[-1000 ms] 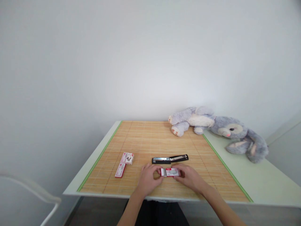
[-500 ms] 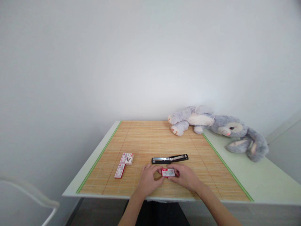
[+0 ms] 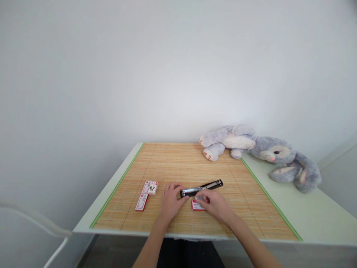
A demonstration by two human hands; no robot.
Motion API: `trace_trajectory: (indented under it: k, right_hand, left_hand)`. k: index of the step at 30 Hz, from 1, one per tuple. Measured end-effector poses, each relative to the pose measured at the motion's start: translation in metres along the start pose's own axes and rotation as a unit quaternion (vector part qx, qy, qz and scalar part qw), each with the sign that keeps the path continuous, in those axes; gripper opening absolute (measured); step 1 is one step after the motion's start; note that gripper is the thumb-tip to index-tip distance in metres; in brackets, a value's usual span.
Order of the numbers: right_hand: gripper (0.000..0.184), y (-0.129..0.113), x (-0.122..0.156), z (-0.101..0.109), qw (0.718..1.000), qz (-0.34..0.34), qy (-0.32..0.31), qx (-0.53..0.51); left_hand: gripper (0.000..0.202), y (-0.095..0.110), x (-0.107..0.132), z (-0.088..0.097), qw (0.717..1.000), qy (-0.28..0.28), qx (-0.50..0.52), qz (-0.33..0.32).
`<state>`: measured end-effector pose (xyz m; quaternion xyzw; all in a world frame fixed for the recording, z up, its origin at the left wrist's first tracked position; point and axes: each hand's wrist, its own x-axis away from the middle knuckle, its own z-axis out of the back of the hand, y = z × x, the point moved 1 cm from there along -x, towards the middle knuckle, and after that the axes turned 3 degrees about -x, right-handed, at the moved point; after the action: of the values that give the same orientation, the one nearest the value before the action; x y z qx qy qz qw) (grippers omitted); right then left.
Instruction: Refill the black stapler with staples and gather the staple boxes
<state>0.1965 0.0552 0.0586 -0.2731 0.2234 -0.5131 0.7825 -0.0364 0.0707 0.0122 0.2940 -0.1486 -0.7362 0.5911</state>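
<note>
A black stapler [image 3: 208, 185] lies swung open on the bamboo mat [image 3: 178, 163], its metal rail showing. My left hand [image 3: 170, 201] rests on the mat and grips the stapler's left end between thumb and fingers. My right hand [image 3: 213, 204] is pinched just in front of the stapler's middle, with a small grey strip at its fingertips. A red and white staple box [image 3: 195, 206] lies on the mat, partly under my right hand.
Two more red and white staple boxes [image 3: 151, 187] [image 3: 141, 201] lie to the left on the mat. A grey plush rabbit [image 3: 264, 152] sprawls at the back right of the pale table [image 3: 292, 208]. A white chair back [image 3: 41, 230] stands at lower left.
Both hands held the small box together before. Now the box lies on the mat, my left hand has gone to the stapler's end, my right hand pinches near its rail, and the stapler has turned slightly.
</note>
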Motion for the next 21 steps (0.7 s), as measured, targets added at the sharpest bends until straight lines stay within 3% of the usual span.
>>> trace_trajectory:
  k: [8, 17, 21]
  right_hand:
    - [0.023, -0.003, -0.034, -0.011, 1.0, 0.017, -0.006, 0.024]
    - [0.021, -0.007, -0.036, -0.017, 0.999, 0.023, -0.012, 0.038]
    - [0.028, 0.001, -0.03, -0.01, 0.999, 0.004, 0.005, 0.054]
  left_hand:
    - [0.034, 0.006, 0.009, 0.003, 1.0, -0.021, 0.008, -0.014]
    - [0.034, 0.01, 0.01, 0.003, 1.0, -0.021, 0.014, -0.011]
    - [0.034, 0.011, 0.01, 0.003, 1.0, -0.019, 0.019, -0.008]
